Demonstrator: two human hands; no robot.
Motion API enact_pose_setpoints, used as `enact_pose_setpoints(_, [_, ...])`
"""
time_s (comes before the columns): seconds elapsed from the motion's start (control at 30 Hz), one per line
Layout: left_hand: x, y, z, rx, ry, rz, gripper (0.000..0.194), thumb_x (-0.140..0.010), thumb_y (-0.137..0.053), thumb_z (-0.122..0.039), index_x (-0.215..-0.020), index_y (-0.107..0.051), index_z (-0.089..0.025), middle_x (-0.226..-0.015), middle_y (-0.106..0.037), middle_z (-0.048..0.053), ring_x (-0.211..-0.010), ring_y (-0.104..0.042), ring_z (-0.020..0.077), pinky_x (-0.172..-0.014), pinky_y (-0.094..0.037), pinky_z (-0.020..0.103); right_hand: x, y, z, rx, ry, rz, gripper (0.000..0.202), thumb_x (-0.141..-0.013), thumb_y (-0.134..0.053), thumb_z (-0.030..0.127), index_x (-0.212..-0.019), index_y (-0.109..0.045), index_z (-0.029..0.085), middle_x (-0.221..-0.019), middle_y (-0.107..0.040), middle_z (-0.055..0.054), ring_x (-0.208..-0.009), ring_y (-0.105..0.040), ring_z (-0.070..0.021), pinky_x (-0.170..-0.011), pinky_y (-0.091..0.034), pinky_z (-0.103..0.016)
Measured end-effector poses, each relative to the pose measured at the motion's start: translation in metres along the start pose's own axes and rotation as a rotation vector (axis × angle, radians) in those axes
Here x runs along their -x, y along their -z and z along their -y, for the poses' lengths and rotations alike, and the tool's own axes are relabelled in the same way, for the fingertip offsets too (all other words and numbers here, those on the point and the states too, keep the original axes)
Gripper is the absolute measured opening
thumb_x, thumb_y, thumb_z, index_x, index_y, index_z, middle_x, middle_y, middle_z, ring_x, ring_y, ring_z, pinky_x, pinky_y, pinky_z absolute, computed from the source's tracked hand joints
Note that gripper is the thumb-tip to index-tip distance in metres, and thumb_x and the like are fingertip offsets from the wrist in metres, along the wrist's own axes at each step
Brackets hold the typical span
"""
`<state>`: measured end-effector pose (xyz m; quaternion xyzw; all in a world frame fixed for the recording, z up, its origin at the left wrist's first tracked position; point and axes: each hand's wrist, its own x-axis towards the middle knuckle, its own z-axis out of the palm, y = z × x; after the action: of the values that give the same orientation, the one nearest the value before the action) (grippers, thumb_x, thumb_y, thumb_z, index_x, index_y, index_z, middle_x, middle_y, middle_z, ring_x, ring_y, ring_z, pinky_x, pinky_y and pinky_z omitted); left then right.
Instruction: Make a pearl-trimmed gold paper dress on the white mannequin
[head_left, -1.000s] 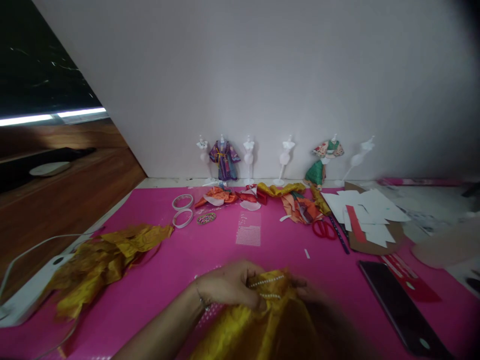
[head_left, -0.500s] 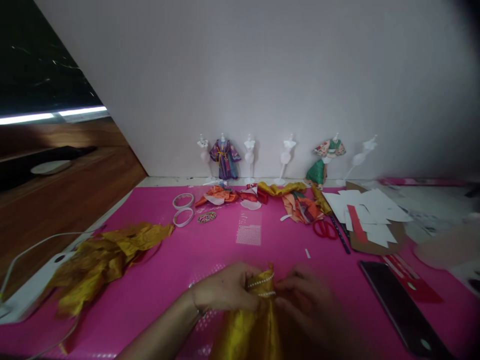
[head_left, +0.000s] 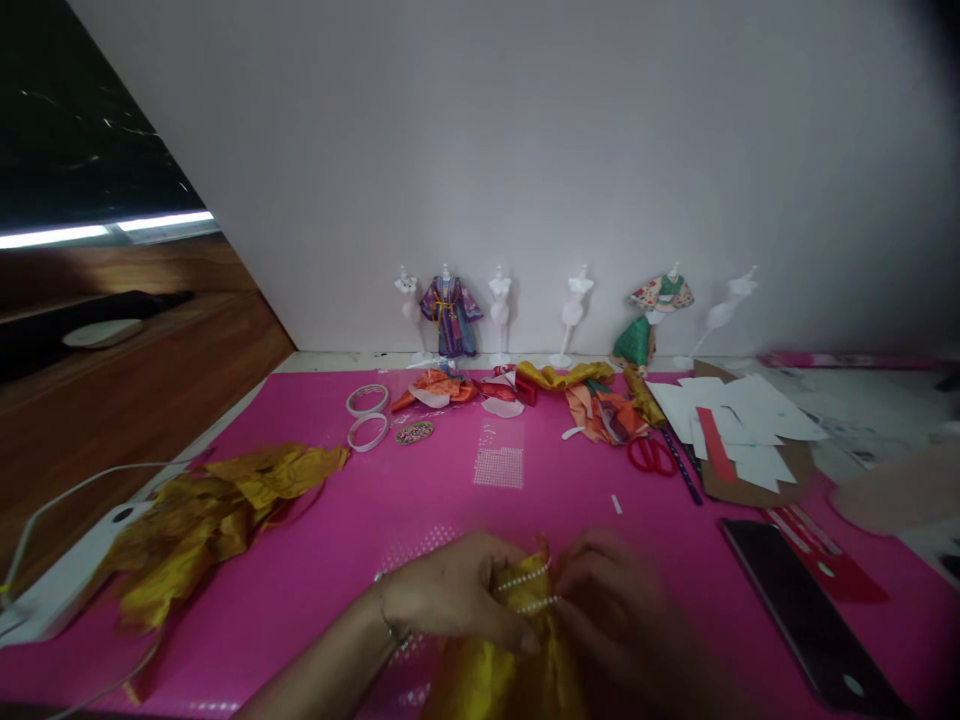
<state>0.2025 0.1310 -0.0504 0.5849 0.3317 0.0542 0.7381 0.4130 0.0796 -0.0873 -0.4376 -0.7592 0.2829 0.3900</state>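
A small yellow satin doll dress (head_left: 517, 640), crossed by two rows of white pearl beads, is between my hands at the bottom middle. My left hand (head_left: 469, 590) is closed around its upper left side, with the thumb lying across the cloth below the beads. At the dress's right edge, my right hand (head_left: 611, 590) has its fingertips pinched on the end of the bead rows; its lower part is blurred and dark. The bottom of the dress runs out of the picture. A sheet of stick-on pearls (head_left: 499, 468) lies just beyond the hands.
Yellow cloth (head_left: 232, 510) lies left by a white power strip (head_left: 71, 590). Two tape rolls (head_left: 367, 432), orange scraps (head_left: 442, 388) and red scissors (head_left: 651, 456) lie farther back. A dark phone-like slab (head_left: 802, 610) is at right. Small mannequins (head_left: 574, 310) stand along the wall.
Both hands stay on the dress. The dress's top and the bead rows have shifted slightly down and right, and my left thumb reaches a little farther across the cloth.
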Motion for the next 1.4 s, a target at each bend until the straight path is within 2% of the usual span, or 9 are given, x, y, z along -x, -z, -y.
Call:
enact_pose_setpoints(0.17, [0.003,-0.003,-0.001,-0.031,0.011,0.001,0.023,-0.065,-0.078,-0.032,-0.073,-0.062,-0.018,-0.062,-0.050,-0.007,-0.054,-0.040,0.0072,-0.050,-0.032,0.018,0.001,0.003,-0.002,0.065,0.212,0.033,0.010,-0.089,-0.058,0.012,-0.085,-0.058,0.021,-0.085,-0.063,-0.001,-0.079,-0.059,-0.0137,-0.068,-0.045,-0.026])
enact_pose_setpoints(0.3, [0.006,-0.006,-0.008,-0.101,-0.029,-0.016,0.010,-0.067,-0.066,-0.016,-0.073,-0.058,-0.019,-0.065,-0.049,-0.007,-0.056,-0.042,0.0080,-0.050,-0.032,0.018,-0.002,0.005,0.001,0.306,0.421,-0.005,0.014,-0.087,-0.056,0.009,-0.078,-0.055,0.020,-0.073,-0.061,0.000,-0.069,-0.052,-0.0156,-0.064,-0.037,-0.031])
enact_pose_setpoints(0.47, [0.009,-0.011,-0.020,-0.318,-0.117,-0.097,0.013,-0.066,-0.057,-0.007,-0.070,-0.053,-0.019,-0.062,-0.042,-0.008,-0.054,-0.037,0.0071,-0.048,-0.025,0.019,-0.002,0.007,0.002,0.486,0.396,-0.087,0.012,-0.084,-0.061,0.012,-0.076,-0.056,0.021,-0.068,-0.058,-0.001,-0.065,-0.048,-0.0175,-0.061,-0.028,-0.032])
enact_pose_setpoints(0.57, [0.007,-0.017,-0.022,-0.367,-0.180,-0.181,0.017,-0.067,-0.053,-0.004,-0.073,-0.059,-0.019,-0.067,-0.047,-0.007,-0.058,-0.040,0.0076,-0.051,-0.028,0.018,0.001,0.004,-0.002,0.493,0.398,-0.118,0.009,-0.087,-0.059,0.014,-0.081,-0.057,0.021,-0.067,-0.059,0.000,-0.064,-0.049,-0.0173,-0.061,-0.030,-0.032])
enact_pose_setpoints(0.73, [0.003,-0.023,-0.013,-0.343,-0.140,-0.311,0.025,-0.067,-0.052,-0.005,-0.083,-0.066,-0.018,-0.070,-0.052,-0.006,-0.060,-0.043,0.0090,-0.052,-0.031,0.018,0.008,-0.003,-0.006,0.384,0.260,-0.238,0.007,-0.088,-0.060,0.016,-0.084,-0.059,0.021,-0.073,-0.063,-0.001,-0.068,-0.057,-0.0161,-0.065,-0.040,-0.029])
enact_pose_setpoints(0.93, [-0.002,-0.033,0.006,-0.308,-0.185,-0.443,0.024,-0.071,-0.055,-0.009,-0.090,-0.068,-0.019,-0.077,-0.063,-0.003,-0.066,-0.051,0.0124,-0.059,-0.038,0.020,0.013,-0.007,-0.003,0.208,0.026,-0.179,0.022,-0.089,-0.060,0.027,-0.069,-0.063,0.021,-0.061,-0.059,0.001,-0.054,-0.058,-0.0125,-0.050,-0.042,-0.022])
enact_pose_setpoints(1.13, [-0.014,-0.046,0.016,-0.268,-0.162,-0.593,0.021,-0.072,-0.065,-0.017,-0.093,-0.068,-0.020,-0.086,-0.069,0.001,-0.076,-0.058,0.0179,-0.064,-0.041,0.023,0.009,-0.015,-0.006,0.163,-0.207,-0.247,0.025,-0.085,-0.063,0.040,-0.069,-0.067,0.022,-0.060,-0.059,0.001,-0.052,-0.056,-0.0140,-0.049,-0.041,-0.024])
enact_pose_setpoints(1.3, [-0.026,-0.048,0.020,0.045,-0.225,-0.580,0.024,-0.071,-0.073,-0.029,-0.090,-0.062,-0.019,-0.077,-0.063,-0.001,-0.070,-0.054,0.0147,-0.060,-0.038,0.023,0.004,-0.013,-0.008,0.089,-0.292,-0.291,0.025,-0.084,-0.063,0.039,-0.066,-0.064,0.022,-0.060,-0.057,0.001,-0.055,-0.052,-0.0152,-0.052,-0.040,-0.025])
enact_pose_setpoints(1.4, [-0.032,-0.044,0.024,0.212,-0.232,-0.522,0.030,-0.078,-0.066,-0.045,-0.075,-0.052,-0.018,-0.056,-0.044,-0.008,-0.051,-0.036,0.0084,-0.050,-0.026,0.022,0.002,-0.010,-0.010,0.011,-0.322,-0.296,0.024,-0.083,-0.065,0.039,-0.067,-0.064,0.022,-0.061,-0.058,0.001,-0.056,-0.053,-0.0150,-0.052,-0.041,-0.024])
